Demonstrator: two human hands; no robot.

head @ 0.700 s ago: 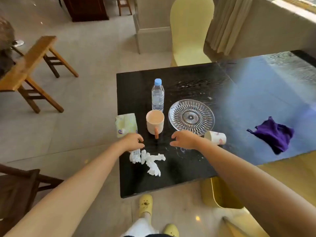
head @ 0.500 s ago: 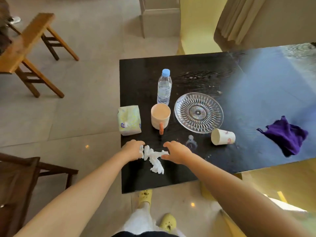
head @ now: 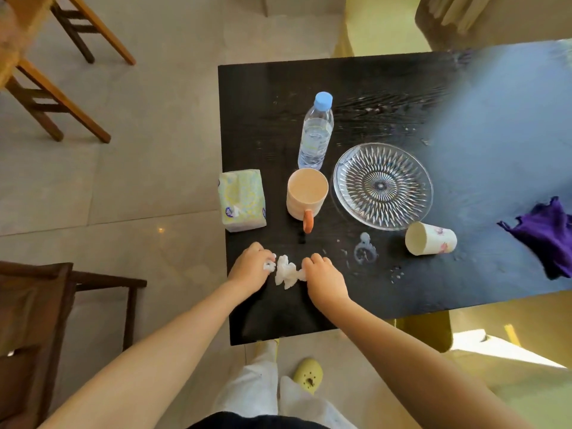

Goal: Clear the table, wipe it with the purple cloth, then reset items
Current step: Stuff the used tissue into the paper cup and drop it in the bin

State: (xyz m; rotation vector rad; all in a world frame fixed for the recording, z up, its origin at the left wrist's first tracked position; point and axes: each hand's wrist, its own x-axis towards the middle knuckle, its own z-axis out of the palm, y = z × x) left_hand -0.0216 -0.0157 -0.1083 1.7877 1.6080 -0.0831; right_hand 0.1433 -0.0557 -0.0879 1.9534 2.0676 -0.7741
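On the black table [head: 387, 88], crumpled white tissue [head: 286, 270] lies near the front left. My left hand [head: 249, 270] pinches its left end and my right hand [head: 322, 278] grips its right end. Behind them stand a peach mug [head: 306, 193] with an orange handle, a water bottle [head: 316, 133] with a blue cap and a tissue pack [head: 242, 200]. A glass plate [head: 383, 184] sits to the right, with a paper cup [head: 430, 238] lying on its side. The purple cloth [head: 548, 232] is bunched at the far right. A small spill [head: 364, 250] glistens beside the cup.
A yellow chair [head: 371, 23] stands behind the table. Wooden stools [head: 55, 72] are at the left, and a dark wooden chair [head: 37, 320] at the near left. Another yellow seat [head: 430, 332] sits under the table's front edge. My yellow shoes [head: 308, 374] are on the tiled floor.
Both hands came down from the mug area onto the crumpled tissue and closed on its two ends, squeezing it together. The view tilted downward.
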